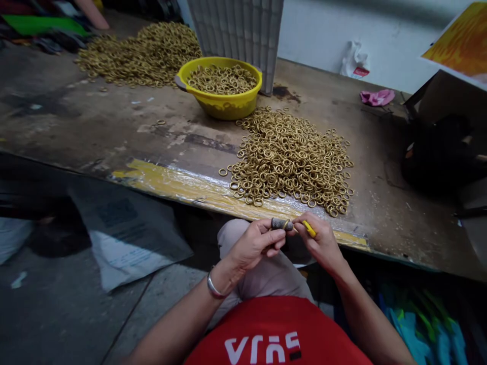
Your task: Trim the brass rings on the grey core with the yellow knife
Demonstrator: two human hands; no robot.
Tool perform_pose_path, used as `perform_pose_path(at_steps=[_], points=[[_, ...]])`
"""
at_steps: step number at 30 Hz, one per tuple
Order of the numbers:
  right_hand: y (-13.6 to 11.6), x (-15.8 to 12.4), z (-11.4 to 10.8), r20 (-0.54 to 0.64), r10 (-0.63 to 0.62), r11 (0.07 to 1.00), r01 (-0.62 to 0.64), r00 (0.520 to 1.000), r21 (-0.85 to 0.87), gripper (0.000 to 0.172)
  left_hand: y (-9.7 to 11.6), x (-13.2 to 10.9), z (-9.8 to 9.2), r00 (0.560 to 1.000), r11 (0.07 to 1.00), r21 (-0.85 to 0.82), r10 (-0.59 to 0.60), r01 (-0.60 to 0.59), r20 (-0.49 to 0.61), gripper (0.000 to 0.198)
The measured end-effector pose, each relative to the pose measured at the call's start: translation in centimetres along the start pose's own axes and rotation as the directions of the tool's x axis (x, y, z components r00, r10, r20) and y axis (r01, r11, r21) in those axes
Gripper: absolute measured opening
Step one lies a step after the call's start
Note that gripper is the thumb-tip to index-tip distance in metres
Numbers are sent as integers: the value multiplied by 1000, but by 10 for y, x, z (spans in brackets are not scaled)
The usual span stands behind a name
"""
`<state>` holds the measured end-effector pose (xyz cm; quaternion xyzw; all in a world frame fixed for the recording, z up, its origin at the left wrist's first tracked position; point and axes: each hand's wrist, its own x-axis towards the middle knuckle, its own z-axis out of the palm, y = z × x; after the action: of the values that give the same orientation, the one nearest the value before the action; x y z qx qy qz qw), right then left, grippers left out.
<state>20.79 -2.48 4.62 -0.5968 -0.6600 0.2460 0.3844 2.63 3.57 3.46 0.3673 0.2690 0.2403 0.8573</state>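
Pinching grey stub (280, 223) with my left hand (254, 246), right hand (322, 243) fingers closed on yellow tool (309, 228); should keep tips aligned, steady, near surface (114, 126) front edge.

From my end of the feed I see a red shirt (277, 324) at the bottom edge. White block letters (262, 349) run across its chest, upside down to this camera, with a small black patch (294, 355) beside them. I can't read the word for sure. Below the shirt are light beige trousers (262, 276). A plain silver bangle (213, 288) circles the left wrist. The left hand (254, 246), the right hand (321, 243) and both forearms are bare.
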Motion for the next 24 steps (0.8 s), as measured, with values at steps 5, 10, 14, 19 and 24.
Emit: perform_pose_path(at_steps=[5,10,14,19,24], points=[[1,-17,1,32,-7,986,12,999,-167,15,-4,-3,5,994,981,191,61,-41,-95,35],[-4,-22,4,97,56,917,-13,994,-398,26,-7,-5,5,985,914,398,139,-86,-105,29],[-7,-19,9,102,107,839,-35,989,-543,26,-5,-5,4,969,804,570,241,-167,-57,23],[7,-6,10,55,266,682,-147,963,-716,22,5,-10,10,952,739,627,305,-246,14,14],[40,11,-7,-127,394,558,-347,910,-754,28,0,-15,12,987,869,469,123,-157,103,21]])
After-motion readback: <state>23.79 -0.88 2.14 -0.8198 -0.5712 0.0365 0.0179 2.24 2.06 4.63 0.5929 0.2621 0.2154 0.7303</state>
